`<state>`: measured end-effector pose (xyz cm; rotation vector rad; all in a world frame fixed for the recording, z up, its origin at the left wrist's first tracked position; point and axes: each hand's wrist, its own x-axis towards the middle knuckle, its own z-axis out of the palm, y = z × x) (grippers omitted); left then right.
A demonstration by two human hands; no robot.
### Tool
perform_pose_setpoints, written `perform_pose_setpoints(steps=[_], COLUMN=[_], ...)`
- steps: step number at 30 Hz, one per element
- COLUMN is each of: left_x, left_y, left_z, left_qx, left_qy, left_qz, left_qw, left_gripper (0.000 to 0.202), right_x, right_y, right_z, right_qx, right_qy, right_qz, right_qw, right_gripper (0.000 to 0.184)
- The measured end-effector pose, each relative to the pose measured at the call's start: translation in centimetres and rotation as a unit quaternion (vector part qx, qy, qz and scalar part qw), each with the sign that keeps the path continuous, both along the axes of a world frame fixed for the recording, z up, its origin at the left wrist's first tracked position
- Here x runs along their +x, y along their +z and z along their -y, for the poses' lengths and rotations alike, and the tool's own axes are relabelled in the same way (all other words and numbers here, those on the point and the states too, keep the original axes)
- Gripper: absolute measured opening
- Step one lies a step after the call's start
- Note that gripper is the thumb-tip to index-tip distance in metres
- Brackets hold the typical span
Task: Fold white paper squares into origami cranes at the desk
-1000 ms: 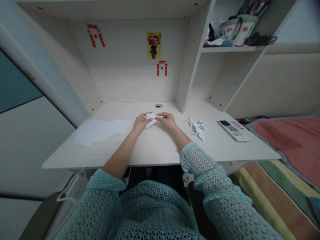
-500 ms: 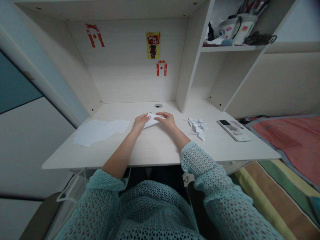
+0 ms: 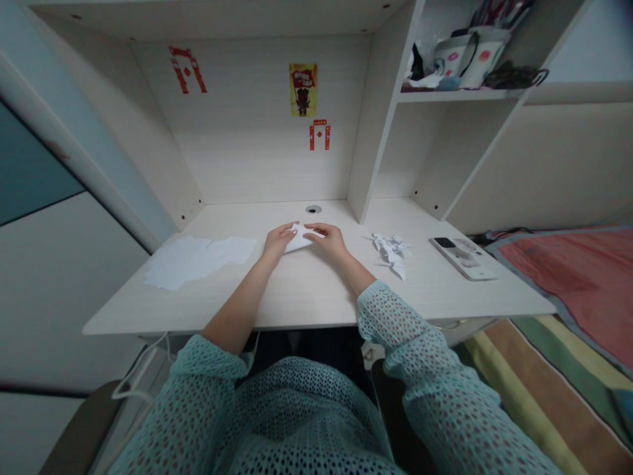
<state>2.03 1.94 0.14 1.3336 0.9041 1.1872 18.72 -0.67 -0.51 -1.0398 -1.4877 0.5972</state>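
Now I watch the left hand [image 3: 277, 243] and right hand [image 3: 332, 239] pinch one paper [image 3: 300, 241], fingers [image 3: 284, 229] closed on its two sides, sheets [image 3: 190, 260] lying leftward on the tabletop [image 3: 311, 297].

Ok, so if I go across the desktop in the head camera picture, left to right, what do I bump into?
Loose sheets → left hand → held paper → right hand → paper bits → phone.
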Motion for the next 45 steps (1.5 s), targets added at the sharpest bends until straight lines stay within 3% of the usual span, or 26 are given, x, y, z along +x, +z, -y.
perform_pose_setpoints(steps=[9,23,30,45], left_x=[0.1,0.0,0.0,-0.2], left_y=[-0.1,0.0,0.2,-1.5], left_z=[0.1,0.2,0.4,-0.9], left_qx=[-0.013,-0.015,0.051,0.021], left_qy=[-0.002,0.028,0.051,0.065], left_qz=[0.016,-0.008,-0.05,-0.023], left_qw=[1.0,0.999,0.996,0.997], left_gripper=[0.054,0.043,0.033,0.039], right_x=[-0.3,-0.3,-0.4,-0.3], right_y=[-0.6,-0.5,-0.6,-1.1], right_z=[-0.3,-0.1,-0.2,-0.2], right_qx=[-0.004,-0.013,-0.008,0.026], right_qy=[0.037,0.043,0.036,0.031], right_qz=[-0.01,0.008,0.013,0.09], right_qw=[0.999,0.999,0.999,0.995], right_gripper=[0.032,0.028,0.028,0.027])
